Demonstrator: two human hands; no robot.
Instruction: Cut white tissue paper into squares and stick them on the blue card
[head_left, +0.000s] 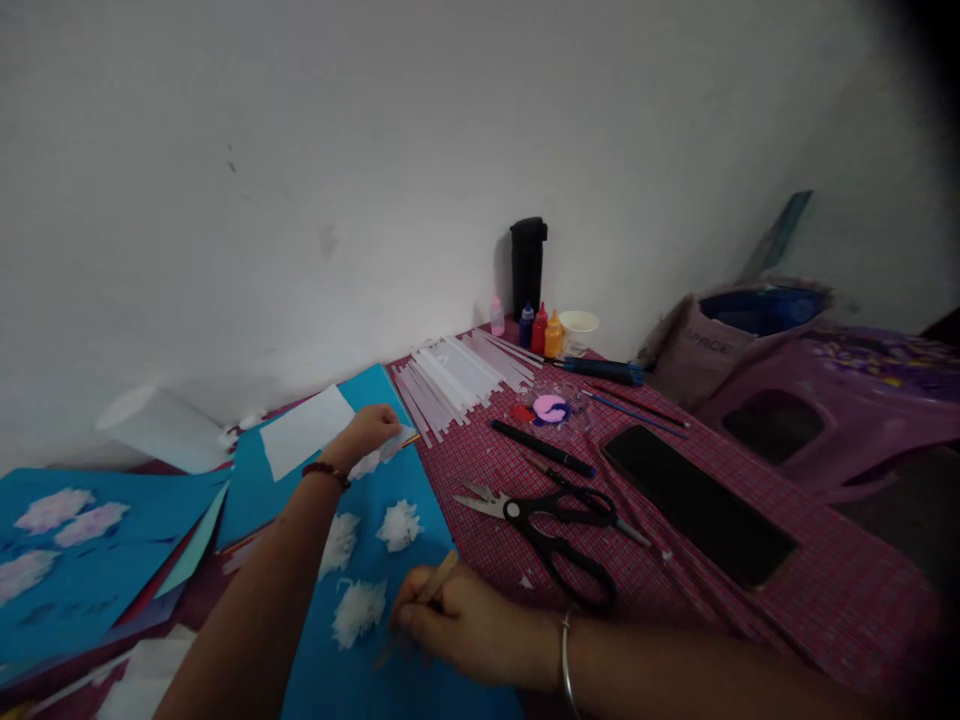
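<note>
Over the far part of the blue sheet, my left hand is closed with a small piece of white paper at its fingers. An orange pencil-like stick shows beside that paper. My right hand pinches a thin, light wooden stick low over the near part of the sheet; the stick's lower end is blurred. Crumpled white paper flowers lie on the sheet between my hands, another just left of my right hand, and one partly behind my left forearm.
Black-handled scissors, a phone and a black pen lie to the right. White paper strips, paint bottles and a black flask are farther back. A blue sheet with flowers lies left; a pink stool stands right.
</note>
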